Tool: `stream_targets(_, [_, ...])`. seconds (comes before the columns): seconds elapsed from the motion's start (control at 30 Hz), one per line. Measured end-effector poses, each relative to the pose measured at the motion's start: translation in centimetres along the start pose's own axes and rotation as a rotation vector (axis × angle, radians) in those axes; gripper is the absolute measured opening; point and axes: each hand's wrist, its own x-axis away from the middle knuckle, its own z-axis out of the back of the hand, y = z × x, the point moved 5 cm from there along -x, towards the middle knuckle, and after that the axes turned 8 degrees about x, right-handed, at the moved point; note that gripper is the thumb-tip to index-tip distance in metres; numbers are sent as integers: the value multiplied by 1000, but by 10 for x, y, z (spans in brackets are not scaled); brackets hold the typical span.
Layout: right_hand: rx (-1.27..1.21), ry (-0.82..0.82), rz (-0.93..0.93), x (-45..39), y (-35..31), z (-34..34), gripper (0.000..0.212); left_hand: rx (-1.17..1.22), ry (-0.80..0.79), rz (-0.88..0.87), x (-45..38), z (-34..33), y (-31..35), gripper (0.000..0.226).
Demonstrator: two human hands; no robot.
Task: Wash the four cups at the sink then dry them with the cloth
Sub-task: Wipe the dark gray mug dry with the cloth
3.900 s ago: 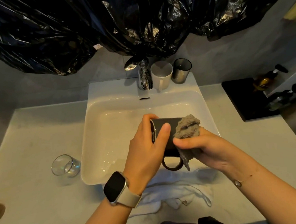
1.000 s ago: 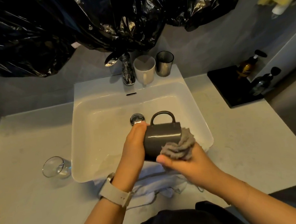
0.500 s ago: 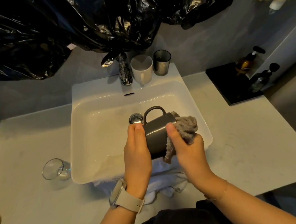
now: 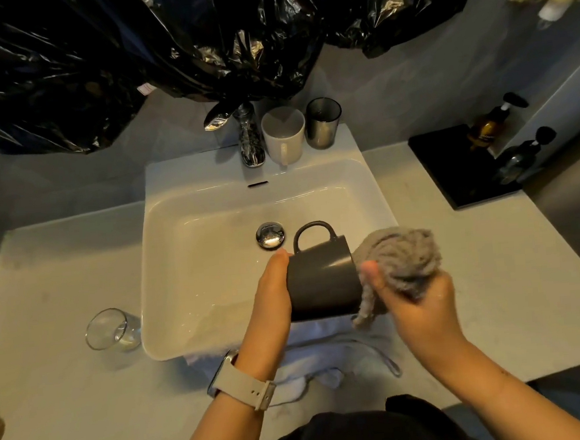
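My left hand [image 4: 275, 296] grips a dark grey mug [image 4: 322, 279] over the front of the white sink [image 4: 168, 262], its handle pointing away from me. My right hand [image 4: 421, 308] holds a bunched grey cloth [image 4: 405, 263] against the mug's right side. A white mug [image 4: 282, 134] and a smoky dark tumbler [image 4: 323, 123] stand on the sink's back ledge, right of the chrome faucet [image 4: 250, 140]. A clear glass [image 4: 112, 330] lies tilted on the counter to the left of the sink.
A white towel [image 4: 329, 361] lies over the counter's front edge below the mug. At the right, two pump bottles [image 4: 491, 125] stand by a black tray [image 4: 456, 170]. Black plastic sheeting [image 4: 132, 42] hangs above the faucet. The drain plug [image 4: 270, 235] shows in the basin.
The mug has been turned so its handle points away from me instead of toward me. My right hand with the cloth has slid from the mug's side out past its right end.
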Motion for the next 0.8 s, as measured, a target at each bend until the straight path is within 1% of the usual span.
stream_targets(0.07, [-52,44,-80,-14,-4,11,15,-118,-47,-65,-4,2,3,34])
stream_targets(0.1, [-41,-15,-129,-23,-3,13,17,-188,-94,-111,-5,3,6,34])
stream_targets(0.13, [-34,-139,-184,-31,0,10,23,-262,-144,-149,-6,2,9,31])
stream_targets(0.17, [-78,-306,-245,-35,4,6,32,-333,-188,-173,-6,3,11,30])
stream_targets(0.2, [-164,-462,-318,-37,10,2,39,-395,-225,-191,-6,4,13,29])
stream_targets(0.23, [-298,-583,-397,-37,12,1,43,-438,-244,-203,-6,5,16,29])
stream_targets(0.3, [-533,-701,-522,-40,18,3,40,-468,-230,-179,-8,11,21,31])
stream_targets(0.33, [-547,-750,-536,-42,20,4,40,-473,-218,-153,-9,14,23,33])
stream_targets(0.37, [-472,-823,-504,-43,20,5,42,-476,-222,-125,-10,15,25,36])
stream_targets(0.4, [-335,-893,-438,-43,19,3,39,-490,-242,-98,-10,15,26,40])
stream_targets(0.47, [-101,-902,-353,-47,18,-3,24,-535,-304,-63,-9,13,28,49])
stream_targets(0.53, [-23,-871,-337,-52,16,-8,23,-547,-350,-31,-8,12,27,47])
stream_targets(0.63, [-6,-842,-332,-55,19,-11,22,-542,-358,26,-9,12,25,40])
stream_targets(0.8, [-30,-797,-420,-47,33,-21,28,-498,-284,76,-8,12,26,36])
